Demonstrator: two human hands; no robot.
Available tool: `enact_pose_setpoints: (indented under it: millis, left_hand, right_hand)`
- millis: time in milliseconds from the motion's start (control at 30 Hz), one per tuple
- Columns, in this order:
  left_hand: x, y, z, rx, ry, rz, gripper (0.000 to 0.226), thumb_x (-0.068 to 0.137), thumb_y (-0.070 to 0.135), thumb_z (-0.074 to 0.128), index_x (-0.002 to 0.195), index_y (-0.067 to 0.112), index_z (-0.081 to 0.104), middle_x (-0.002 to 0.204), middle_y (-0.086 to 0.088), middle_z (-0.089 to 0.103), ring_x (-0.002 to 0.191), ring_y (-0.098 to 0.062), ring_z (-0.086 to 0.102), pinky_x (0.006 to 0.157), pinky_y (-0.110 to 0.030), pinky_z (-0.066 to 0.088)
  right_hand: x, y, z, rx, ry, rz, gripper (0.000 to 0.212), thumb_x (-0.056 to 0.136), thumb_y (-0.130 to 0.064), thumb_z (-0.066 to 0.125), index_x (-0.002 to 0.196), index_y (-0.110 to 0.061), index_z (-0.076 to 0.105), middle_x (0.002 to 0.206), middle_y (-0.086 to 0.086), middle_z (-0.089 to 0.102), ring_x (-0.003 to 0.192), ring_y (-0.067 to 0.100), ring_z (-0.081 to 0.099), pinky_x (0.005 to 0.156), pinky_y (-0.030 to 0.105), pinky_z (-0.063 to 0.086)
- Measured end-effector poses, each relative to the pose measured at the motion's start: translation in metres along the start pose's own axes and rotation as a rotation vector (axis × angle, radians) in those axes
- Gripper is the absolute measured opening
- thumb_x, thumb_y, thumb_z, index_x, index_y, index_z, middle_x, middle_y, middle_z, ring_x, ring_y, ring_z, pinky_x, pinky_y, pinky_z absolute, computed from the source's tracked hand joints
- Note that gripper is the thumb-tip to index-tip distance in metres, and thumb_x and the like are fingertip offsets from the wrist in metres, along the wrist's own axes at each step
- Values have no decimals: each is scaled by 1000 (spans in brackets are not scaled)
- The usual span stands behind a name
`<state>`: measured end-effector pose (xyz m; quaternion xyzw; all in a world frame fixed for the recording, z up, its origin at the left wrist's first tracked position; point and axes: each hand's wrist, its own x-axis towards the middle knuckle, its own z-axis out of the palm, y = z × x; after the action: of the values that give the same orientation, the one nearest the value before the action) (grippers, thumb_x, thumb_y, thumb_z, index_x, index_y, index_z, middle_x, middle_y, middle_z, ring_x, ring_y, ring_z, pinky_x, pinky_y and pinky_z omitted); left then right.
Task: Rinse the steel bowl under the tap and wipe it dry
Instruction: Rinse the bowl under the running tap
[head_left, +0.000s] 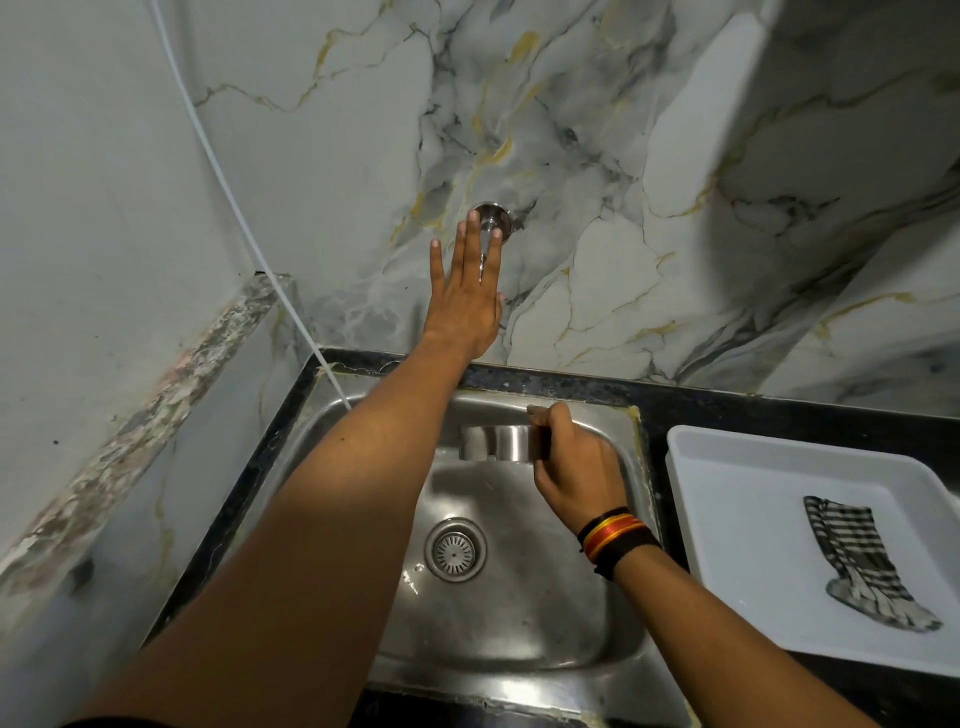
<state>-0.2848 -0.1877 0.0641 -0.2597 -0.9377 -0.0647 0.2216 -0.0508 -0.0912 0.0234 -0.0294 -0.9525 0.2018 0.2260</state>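
Taking the sink (322, 431) as the landmark and moving from its left side across: the left hand (465, 291) is raised above the sink's back edge, flat against the marble wall with the fingers spread and straight, covering most of the tap (491, 218); its grip holds nothing, and whether it presses a lever cannot be told. No water shows falling into the sink, so the step in hand looks like the opening of the tap, before any rinsing. Just right of the sink's middle, near its back wall, the right hand (571, 462) pinches the steel bowl (496, 441) by its rim, the bowl held over the basin and above the drain (455, 550). Right of the sink, on the dark tabletop (779, 410), a white tray (737, 499) carries a striped cloth (860, 564). The next move probably calls for turning the tap on and bringing the bowl under its spout; the cloth waits for the drying.
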Motion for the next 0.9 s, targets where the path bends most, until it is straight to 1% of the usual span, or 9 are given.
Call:
enact_pose_setpoints:
  millis: [67, 133, 233, 367, 467, 633, 700, 767, 900]
  left_hand:
    - [0, 0, 0, -1, 4, 0, 83, 107, 37, 40, 165, 8, -13, 171, -24, -19, 160, -38, -16, 122, -62, -15]
    - [-1, 0, 1, 7, 10, -1, 84, 107, 37, 40, 165, 8, -12, 171, -25, -19, 160, -38, -15, 122, -62, -14]
    - [-1, 0, 1, 3, 9, 7, 84, 106, 37, 40, 165, 8, -12, 171, -25, -17, 160, -38, -14, 123, -62, -12]
    - [0, 0, 0, -2, 14, 12, 84, 106, 37, 41, 165, 8, -12, 171, -25, -18, 160, -38, -14, 123, -62, -12]
    - [-1, 0, 2, 11, 25, 4, 84, 106, 37, 41, 165, 8, -13, 171, -24, -19, 160, -38, -15, 123, -63, -12]
    - [-1, -1, 3, -5, 26, 8, 85, 106, 36, 42, 165, 9, -12, 171, -25, -18, 160, -39, -14, 123, -62, -12]
    - [0, -1, 1, -14, 22, 15, 84, 106, 36, 42, 165, 9, -12, 171, -25, -18, 160, -39, -14, 123, -62, -12]
    - [-1, -1, 3, -19, 25, 14, 84, 106, 36, 42, 165, 8, -12, 170, -25, -19, 160, -38, -15, 122, -62, -13]
    - [0, -1, 3, -34, 18, 17, 83, 107, 35, 41, 165, 9, -13, 170, -25, -19, 160, -38, -15, 122, -62, -14]
  right_hand:
    - [-1, -1, -3, 12, 66, -80, 33, 79, -2, 69, 109, -14, 61, 94, 3, 74, 81, 23, 71, 67, 40, 61]
    - [-2, 0, -4, 41, 104, -144, 44, 72, 5, 72, 112, -12, 65, 113, 6, 74, 100, 20, 72, 82, 31, 59]
    - [0, 0, -7, 69, 132, -183, 46, 71, 8, 71, 113, -10, 66, 119, 7, 73, 110, 18, 70, 89, 26, 56]
    - [1, 3, -9, 64, 115, -181, 41, 75, 5, 73, 112, -10, 65, 113, 8, 74, 100, 22, 73, 83, 34, 62]
    - [0, 7, -13, 90, 108, -162, 45, 72, 8, 74, 112, -10, 63, 113, 9, 74, 97, 24, 74, 85, 28, 57]
    - [5, 9, -16, 86, 110, -153, 45, 71, 8, 73, 112, -8, 63, 109, 10, 75, 94, 25, 74, 84, 31, 59]
    - [6, 13, -16, 72, 104, -160, 43, 73, 6, 73, 112, -8, 63, 106, 10, 75, 91, 25, 74, 81, 34, 61]
    - [7, 15, -18, 75, 94, -102, 44, 72, 6, 72, 112, -9, 62, 103, 9, 74, 88, 25, 73, 75, 39, 62]
    - [7, 17, -15, 44, 59, -77, 40, 75, 2, 72, 111, -10, 60, 93, 8, 73, 80, 26, 71, 69, 42, 62]
